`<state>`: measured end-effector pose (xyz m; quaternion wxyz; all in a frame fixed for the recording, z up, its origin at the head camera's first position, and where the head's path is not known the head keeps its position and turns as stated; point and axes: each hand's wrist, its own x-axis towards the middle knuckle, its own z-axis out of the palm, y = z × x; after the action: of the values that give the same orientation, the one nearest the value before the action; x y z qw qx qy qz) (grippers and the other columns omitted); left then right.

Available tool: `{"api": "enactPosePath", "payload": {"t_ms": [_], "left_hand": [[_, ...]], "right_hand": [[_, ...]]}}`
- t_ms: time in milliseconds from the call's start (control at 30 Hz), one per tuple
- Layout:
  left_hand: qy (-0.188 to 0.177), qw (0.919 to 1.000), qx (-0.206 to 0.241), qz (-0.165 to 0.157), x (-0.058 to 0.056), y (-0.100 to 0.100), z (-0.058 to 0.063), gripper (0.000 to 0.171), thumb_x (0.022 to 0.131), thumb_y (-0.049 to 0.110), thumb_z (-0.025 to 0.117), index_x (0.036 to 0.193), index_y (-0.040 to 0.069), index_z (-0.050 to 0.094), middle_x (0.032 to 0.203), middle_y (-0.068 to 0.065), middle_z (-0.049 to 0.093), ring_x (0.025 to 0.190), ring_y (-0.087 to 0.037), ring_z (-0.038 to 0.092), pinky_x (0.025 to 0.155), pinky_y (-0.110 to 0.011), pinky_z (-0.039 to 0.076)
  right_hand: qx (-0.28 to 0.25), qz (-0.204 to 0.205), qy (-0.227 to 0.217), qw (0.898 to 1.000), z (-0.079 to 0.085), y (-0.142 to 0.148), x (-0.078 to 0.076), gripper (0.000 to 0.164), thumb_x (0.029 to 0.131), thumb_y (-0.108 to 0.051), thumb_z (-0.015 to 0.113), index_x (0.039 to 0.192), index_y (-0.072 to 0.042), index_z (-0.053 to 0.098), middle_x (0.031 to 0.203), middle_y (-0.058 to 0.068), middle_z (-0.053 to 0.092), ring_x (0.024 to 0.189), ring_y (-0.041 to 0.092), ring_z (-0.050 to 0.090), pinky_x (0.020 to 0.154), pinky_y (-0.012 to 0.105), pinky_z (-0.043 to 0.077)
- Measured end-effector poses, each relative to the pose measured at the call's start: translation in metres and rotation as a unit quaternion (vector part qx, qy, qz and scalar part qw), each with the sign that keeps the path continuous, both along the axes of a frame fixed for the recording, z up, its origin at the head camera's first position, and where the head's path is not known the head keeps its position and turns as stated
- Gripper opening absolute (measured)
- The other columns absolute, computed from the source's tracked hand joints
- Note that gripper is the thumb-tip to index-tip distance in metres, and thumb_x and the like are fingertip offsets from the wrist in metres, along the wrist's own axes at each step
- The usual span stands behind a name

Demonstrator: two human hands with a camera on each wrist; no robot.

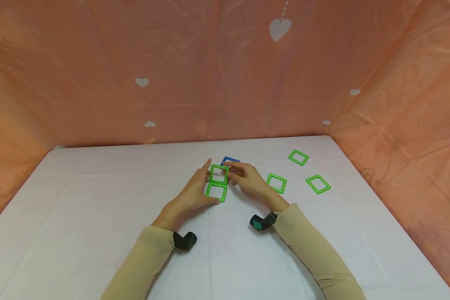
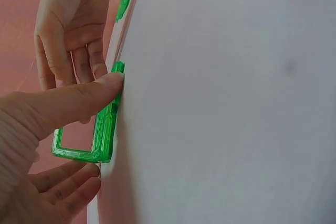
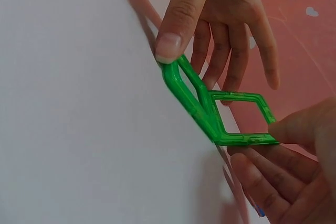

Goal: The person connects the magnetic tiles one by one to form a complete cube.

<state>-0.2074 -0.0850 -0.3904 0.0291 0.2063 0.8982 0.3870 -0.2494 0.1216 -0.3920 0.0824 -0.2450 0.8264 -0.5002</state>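
Two green plastic square frames meet edge to edge above the table, bent at an angle along their joint. My left hand has its thumb on the near edge of the lower green square frame, its other fingers spread at the left side. The left wrist view shows that thumb across the green edge. The upper green square frame is pinched at its right side by my right hand, thumb on one face and fingers beneath in the right wrist view. A blue frame lies just behind, partly covered by the right fingers.
Three loose green square frames lie flat to the right: one by the right wrist, one farther back, and one farthest right. A white cloth covers the table. Orange curtains with pale hearts hang behind and beside it.
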Motion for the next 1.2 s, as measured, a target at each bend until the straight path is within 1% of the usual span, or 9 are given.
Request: {"api": "enactPosePath", "payload": {"t_ms": [100,200,367,467,700,867,1000,1100,1200], "left_hand": [[-0.003,1.0,0.002,0.002,0.0,0.001,0.0,0.119,0.068,0.016,0.088,0.153,0.0,0.006,0.124,-0.022,0.049,0.11,-0.03,0.049,0.101,-0.046,0.04],[-0.004,1.0,0.001,0.008,0.001,0.003,0.001,0.117,0.069,0.016,0.087,0.152,-0.001,0.008,0.124,-0.022,0.049,0.111,-0.031,0.048,0.102,-0.047,0.039],[-0.011,0.9996,-0.013,0.024,0.004,0.006,0.002,0.113,0.07,0.018,0.086,0.152,-0.002,0.012,0.129,-0.025,0.045,0.115,-0.032,0.045,0.104,-0.047,0.038],[-0.015,0.9991,-0.02,0.035,0.006,0.009,0.003,0.111,0.07,0.02,0.086,0.152,-0.001,0.014,0.131,-0.025,0.043,0.114,-0.032,0.045,0.103,-0.047,0.039],[-0.023,0.9974,-0.01,0.068,0.008,0.015,0.001,0.11,0.069,0.019,0.087,0.152,0.0,0.016,0.128,-0.024,0.044,0.108,-0.03,0.045,0.098,-0.045,0.042],[-0.018,0.996,-0.003,0.088,0.01,0.019,0.0,0.112,0.067,0.018,0.088,0.152,-0.001,0.016,0.125,-0.024,0.044,0.105,-0.031,0.045,0.097,-0.045,0.042],[-0.015,0.9951,0.002,0.098,0.012,0.021,-0.001,0.112,0.067,0.017,0.088,0.151,-0.001,0.017,0.125,-0.024,0.045,0.105,-0.031,0.046,0.096,-0.045,0.042],[-0.014,0.9946,0.003,0.103,0.013,0.021,-0.001,0.112,0.067,0.017,0.088,0.151,-0.001,0.017,0.124,-0.024,0.045,0.104,-0.031,0.046,0.096,-0.045,0.043],[-0.011,0.9942,0.004,0.107,0.013,0.022,-0.001,0.111,0.067,0.017,0.088,0.151,-0.001,0.018,0.124,-0.024,0.046,0.103,-0.031,0.047,0.095,-0.045,0.043]], "right_hand": [[0.001,0.0,0.004,1.0,0.0,0.0,0.0,0.041,0.095,-0.004,0.055,0.135,0.001,0.051,0.119,0.025,0.063,0.085,0.027,0.069,0.075,0.032,0.056],[0.0,0.002,0.01,1.0,0.0,-0.001,0.001,0.041,0.095,-0.004,0.055,0.135,0.003,0.051,0.119,0.026,0.063,0.086,0.027,0.069,0.075,0.031,0.057],[-0.003,0.003,0.012,1.0,0.0,-0.001,0.001,0.041,0.095,-0.003,0.054,0.135,0.004,0.05,0.119,0.026,0.062,0.092,0.031,0.069,0.075,0.032,0.057],[-0.009,0.006,0.015,1.0,-0.001,-0.002,0.001,0.041,0.095,-0.003,0.055,0.135,0.005,0.05,0.119,0.027,0.063,0.093,0.033,0.068,0.075,0.033,0.057],[-0.015,0.004,0.017,1.0,-0.003,-0.002,-0.002,0.041,0.094,-0.003,0.056,0.134,0.004,0.051,0.119,0.027,0.062,0.096,0.034,0.067,0.075,0.031,0.057],[-0.021,0.0,0.016,1.0,-0.003,0.0,-0.002,0.041,0.095,-0.007,0.056,0.135,0.002,0.051,0.12,0.026,0.062,0.096,0.033,0.068,0.075,0.031,0.057],[-0.023,-0.011,0.024,0.999,-0.004,0.002,-0.004,0.039,0.095,-0.007,0.055,0.133,0.002,0.053,0.119,0.024,0.064,0.093,0.032,0.068,0.073,0.031,0.057],[-0.024,-0.031,0.039,0.998,-0.006,0.004,-0.008,0.035,0.095,-0.007,0.055,0.129,0.003,0.057,0.117,0.023,0.065,0.093,0.032,0.067,0.072,0.031,0.057],[-0.017,-0.061,0.06,0.996,-0.006,0.005,-0.011,0.032,0.094,-0.006,0.056,0.124,0.004,0.06,0.117,0.023,0.065,0.1,0.034,0.066,0.079,0.036,0.056]]}}
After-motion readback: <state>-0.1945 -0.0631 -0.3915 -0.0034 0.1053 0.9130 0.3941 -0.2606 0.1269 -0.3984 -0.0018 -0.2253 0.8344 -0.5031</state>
